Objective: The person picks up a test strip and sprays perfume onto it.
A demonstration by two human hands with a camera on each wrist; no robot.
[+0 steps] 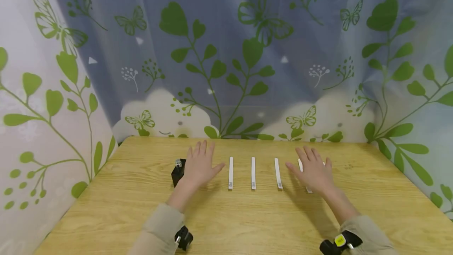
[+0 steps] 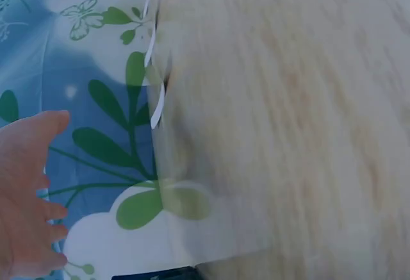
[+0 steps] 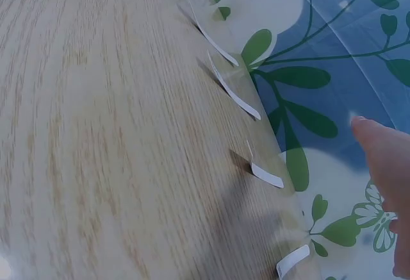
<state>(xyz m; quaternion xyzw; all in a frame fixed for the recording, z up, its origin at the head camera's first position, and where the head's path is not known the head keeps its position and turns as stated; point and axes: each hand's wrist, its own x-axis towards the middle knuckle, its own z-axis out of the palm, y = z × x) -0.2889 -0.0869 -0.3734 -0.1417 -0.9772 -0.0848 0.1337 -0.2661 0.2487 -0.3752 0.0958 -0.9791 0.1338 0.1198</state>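
My left hand [image 1: 199, 166] is held over the table with its fingers spread and holds nothing. Partly hidden behind it stands a black perfume bottle [image 1: 175, 175] with a silver neck. To the right of that hand, narrow white paper test strips [image 1: 253, 173] lie in a spaced row, small print at their near ends. My right hand [image 1: 315, 170], fingers also spread and holding nothing, covers part of another strip [image 1: 309, 190]. In the right wrist view the strips [image 3: 267, 176] look bent, with one end raised off the wood.
The wooden table [image 1: 226, 219] ends at a patterned curtain [image 1: 226, 70] with green leaves and butterflies, which also hangs along both sides. A black wrist camera [image 1: 184, 238] sits by the left sleeve, another camera [image 1: 339, 243] by the right sleeve.
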